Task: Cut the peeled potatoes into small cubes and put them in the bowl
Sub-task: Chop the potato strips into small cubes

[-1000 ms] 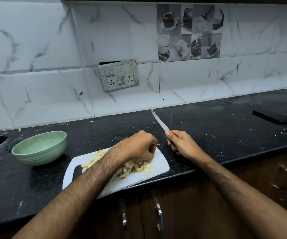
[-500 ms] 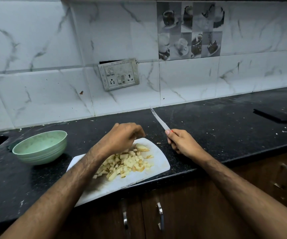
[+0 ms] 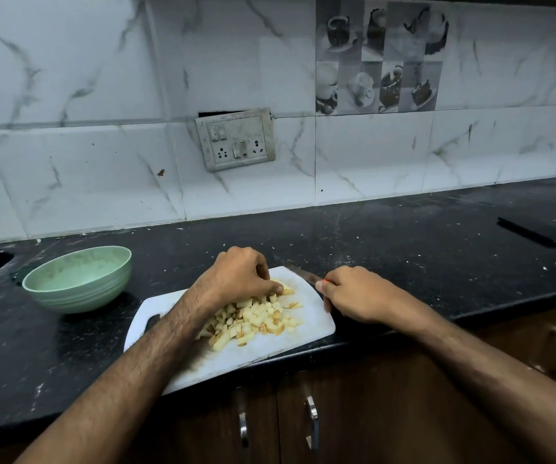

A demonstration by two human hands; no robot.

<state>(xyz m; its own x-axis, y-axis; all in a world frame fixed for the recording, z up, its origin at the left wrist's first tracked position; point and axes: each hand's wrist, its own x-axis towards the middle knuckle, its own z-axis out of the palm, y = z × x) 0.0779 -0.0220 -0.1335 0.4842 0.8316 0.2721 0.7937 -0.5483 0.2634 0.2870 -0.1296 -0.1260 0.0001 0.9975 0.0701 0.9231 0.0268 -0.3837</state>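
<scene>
Left hand (image 3: 241, 274) fingers curled downward; right hand (image 3: 358, 294) fisted, both forearms extended.

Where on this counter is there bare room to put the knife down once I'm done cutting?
Bare black counter lies between the white cutting board and the flat black slab at far right. Another strip runs behind the board below the wall tiles. The board is crowded: potato cubes, left hand, right hand with the knife. The green bowl fills the left.

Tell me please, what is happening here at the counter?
A person is dicing potato. The left hand holds a larger potato piece on the white cutting board, beside a pile of cubes. The right hand grips a knife, blade low by the piece. The green bowl holds no cubes yet.
</scene>
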